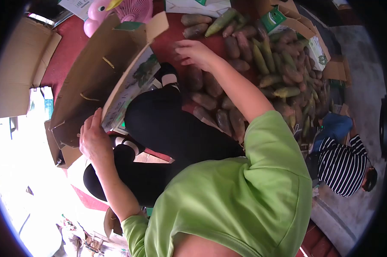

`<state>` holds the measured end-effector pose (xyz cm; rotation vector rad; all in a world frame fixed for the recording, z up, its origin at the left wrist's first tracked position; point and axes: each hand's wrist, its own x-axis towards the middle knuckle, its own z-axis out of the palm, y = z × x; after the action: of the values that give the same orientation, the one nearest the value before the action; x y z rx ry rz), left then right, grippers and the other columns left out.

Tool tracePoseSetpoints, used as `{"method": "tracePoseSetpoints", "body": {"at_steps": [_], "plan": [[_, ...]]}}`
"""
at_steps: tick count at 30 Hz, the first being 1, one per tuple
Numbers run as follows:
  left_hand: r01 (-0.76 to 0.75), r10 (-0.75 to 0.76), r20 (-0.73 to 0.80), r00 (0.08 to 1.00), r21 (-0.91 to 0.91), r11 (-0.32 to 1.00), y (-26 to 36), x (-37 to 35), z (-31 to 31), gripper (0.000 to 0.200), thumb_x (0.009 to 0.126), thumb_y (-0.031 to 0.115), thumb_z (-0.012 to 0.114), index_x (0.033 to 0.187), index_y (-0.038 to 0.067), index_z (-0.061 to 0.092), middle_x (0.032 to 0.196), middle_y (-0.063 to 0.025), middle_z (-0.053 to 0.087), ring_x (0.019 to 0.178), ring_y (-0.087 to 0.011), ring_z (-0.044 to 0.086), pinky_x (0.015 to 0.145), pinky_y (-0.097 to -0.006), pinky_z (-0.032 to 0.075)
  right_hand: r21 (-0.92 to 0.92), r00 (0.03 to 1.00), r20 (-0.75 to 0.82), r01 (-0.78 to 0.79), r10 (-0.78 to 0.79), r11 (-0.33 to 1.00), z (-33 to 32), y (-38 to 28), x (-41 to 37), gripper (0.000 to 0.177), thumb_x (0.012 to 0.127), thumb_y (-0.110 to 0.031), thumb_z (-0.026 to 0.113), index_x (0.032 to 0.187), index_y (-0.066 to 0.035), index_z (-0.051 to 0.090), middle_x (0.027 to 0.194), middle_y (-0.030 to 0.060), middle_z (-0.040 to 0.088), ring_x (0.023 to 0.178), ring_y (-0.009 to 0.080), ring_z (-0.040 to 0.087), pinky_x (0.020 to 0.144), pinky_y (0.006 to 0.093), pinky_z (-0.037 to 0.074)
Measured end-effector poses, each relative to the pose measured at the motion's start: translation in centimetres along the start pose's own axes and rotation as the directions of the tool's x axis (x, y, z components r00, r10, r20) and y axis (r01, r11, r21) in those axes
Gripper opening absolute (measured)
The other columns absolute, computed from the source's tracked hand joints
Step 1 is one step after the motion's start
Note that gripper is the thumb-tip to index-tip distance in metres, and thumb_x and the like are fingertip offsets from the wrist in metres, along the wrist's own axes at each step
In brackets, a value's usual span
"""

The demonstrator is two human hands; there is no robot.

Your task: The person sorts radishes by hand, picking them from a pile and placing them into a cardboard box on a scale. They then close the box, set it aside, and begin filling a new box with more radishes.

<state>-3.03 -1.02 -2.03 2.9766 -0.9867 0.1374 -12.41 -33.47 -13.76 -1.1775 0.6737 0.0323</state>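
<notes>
The right hand's (197,54) fingers hang loosely apart, holding nothing; gourds (268,80) lie round them from one o'clock to six, heaped thickest at three; they are long, some brownish, some green; the left hand (95,139) touches the open box (95,77) at its six o'clock, fingers close together, grip unclear.

Carton (83,77) L of veg pile (286,77), fan (132,10) behind carton.

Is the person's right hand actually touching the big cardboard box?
Apart. The head view shows a strip of red surface between the outstretched right hand and the cardboard box.
</notes>
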Motion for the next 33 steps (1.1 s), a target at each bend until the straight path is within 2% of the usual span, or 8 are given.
{"method": "tracePoseSetpoints", "body": {"at_steps": [7,11,14,17,24,27,30,33], "plan": [[0.086,-0.089,0.021,0.996,0.097,0.992,-1.4,-0.7,0.2,0.037,0.082,0.006,0.05,0.114,0.021,0.061,0.105,-0.0041,0.063,0.095,-0.0247,0.061,0.077,-0.0379,0.049,-0.281,0.923,-0.382,-0.156,0.038,0.947,-10.4,8.6,-7.4,0.024,0.08,-0.013,0.062,0.102,-0.004,0.064,0.083,0.0029,0.063,0.071,0.0126,0.058,0.06,0.0273,0.047],[0.059,-0.059,-0.002,0.998,0.033,0.998,-1.8,-1.1,0.6,0.031,0.085,0.007,0.052,0.112,0.017,0.062,0.104,-0.0058,0.064,0.094,-0.0253,0.061,0.076,-0.0378,0.05,-0.69,0.903,-0.377,-0.124,-0.207,0.713,-15.9,17.4,-12.4,0.022,0.072,-0.015,0.064,0.091,-0.004,0.066,0.078,0.0126,0.065,0.074,0.0227,0.063,0.066,0.0345,0.049],[0.041,-0.041,-0.012,0.999,0.004,0.999,-0.8,-1.2,0.3,0.029,0.085,0.005,0.053,0.11,0.014,0.063,0.103,-0.0059,0.064,0.094,-0.0256,0.062,0.077,-0.0375,0.05,-0.63,0.835,-0.55,-0.393,-0.027,0.67,-15.8,20.8,-16.3,0.024,0.069,-0.018,0.067,0.089,-0.005,0.066,0.084,0.0159,0.065,0.08,0.0305,0.064,0.072,0.0388,0.049],[0.019,-0.019,-0.009,1.0,-0.024,1.0,-1.0,-1.2,0.2,0.03,0.084,0.004,0.054,0.111,0.012,0.063,0.105,-0.0067,0.063,0.095,-0.0262,0.061,0.079,-0.0371,0.05,-0.565,0.805,-0.592,-0.434,0.022,0.701,-15.9,23.7,-18.9,0.024,0.067,-0.016,0.07,0.086,-0.001,0.064,0.076,0.0131,0.063,0.076,0.0244,0.064,0.068,0.0368,0.05],[0.059,-0.053,0.062,0.997,-0.11,0.992,-0.6,-0.9,-1.0,0.037,0.081,-0.002,0.055,0.116,0.012,0.06,0.108,-0.0094,0.061,0.099,-0.0283,0.06,0.082,-0.0376,0.048,-0.519,0.724,-0.686,-0.558,0.075,0.647,-16.9,28.2,-21.7,0.049,0.061,-0.027,0.078,0.099,-0.001,0.061,0.087,0.0167,0.064,0.082,0.0284,0.062,0.073,0.0376,0.049],[-0.073,0.08,0.026,0.996,-0.22,0.973,-1.1,-0.4,-0.6,0.04,0.08,-0.005,0.055,0.116,0.012,0.06,0.108,-0.0096,0.061,0.098,-0.0284,0.059,0.083,-0.0376,0.048,-0.523,0.771,-0.623,-0.536,0.132,0.662,-16.7,29.3,-21.0,0.069,0.057,-0.034,0.082,0.112,-0.001,0.055,0.105,0.019,0.06,0.097,0.0333,0.059,0.081,0.0393,0.048],[-0.049,0.055,0.026,0.998,-0.181,0.982,-0.8,-0.2,-0.2,0.036,0.08,-0.003,0.053,0.111,0.013,0.062,0.105,-0.0071,0.062,0.096,-0.0261,0.06,0.081,-0.036,0.049,-0.494,0.653,-0.721,-0.718,0.23,0.49,-13.4,26.3,-19.9,0.091,0.053,-0.037,0.084,0.125,-0.002,0.04,0.131,0.0208,0.044,0.123,0.0374,0.041,0.099,0.0406,0.039],[0.016,-0.009,0.046,0.999,-0.144,0.989,-0.2,-0.2,-0.5,0.035,0.081,0.0,0.051,0.11,0.015,0.063,0.103,-0.0056,0.063,0.094,-0.0256,0.061,0.079,-0.0352,0.049,-0.42,0.56,-0.757,-0.812,0.337,0.406,-12.0,24.5,-19.1,0.093,0.054,-0.036,0.083,0.126,0.0,0.037,0.13,0.0212,0.045,0.122,0.0365,0.043,0.099,0.0444,0.038]]}}
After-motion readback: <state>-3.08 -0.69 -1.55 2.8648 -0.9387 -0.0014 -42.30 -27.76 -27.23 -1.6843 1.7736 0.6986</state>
